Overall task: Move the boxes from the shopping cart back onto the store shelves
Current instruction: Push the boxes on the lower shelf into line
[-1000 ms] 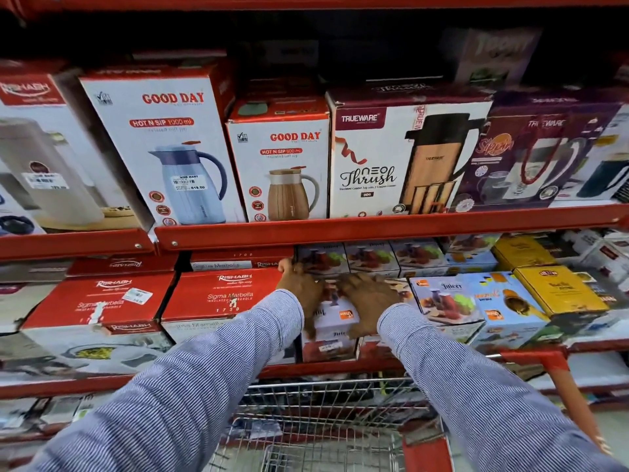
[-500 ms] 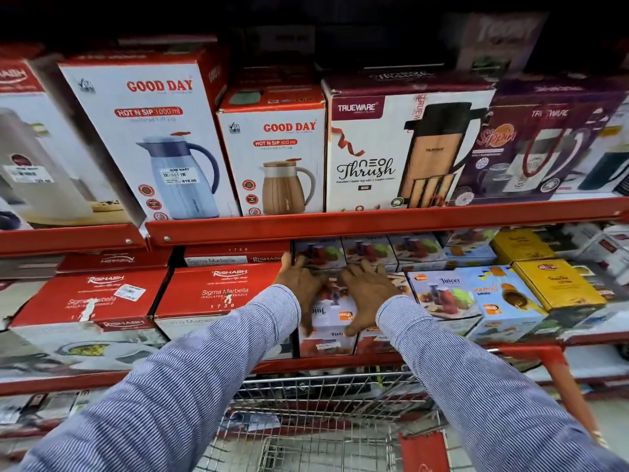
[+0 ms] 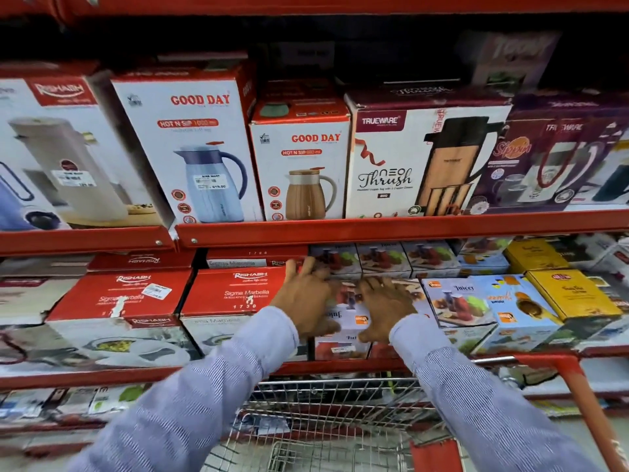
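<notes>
A white and red juicer box [image 3: 345, 323] stands on the middle red shelf [image 3: 340, 366], at its front edge. My left hand [image 3: 306, 298] lies on the box's top left, fingers spread and reaching toward the boxes behind. On the top right of the same box rests my right hand [image 3: 384, 306], thumb down over the front face. Both hands press on the box from above. More juicer boxes [image 3: 456, 301] sit to its right and in a row behind [image 3: 384, 258]. The wire shopping cart [image 3: 323, 424] is right below my arms; what it holds is unclear.
Red Rishabh casserole boxes [image 3: 235, 294] touch the juicer box on the left. Yellow boxes [image 3: 571, 294] stand at the right. Flask boxes [image 3: 299, 165] fill the upper shelf [image 3: 374, 228], which hangs low over my hands. The cart's red handle [image 3: 578, 386] rises at the right.
Both hands stay on the juicer box in the same spot. My left fingers have spread a little wider. The view has shifted slightly.
</notes>
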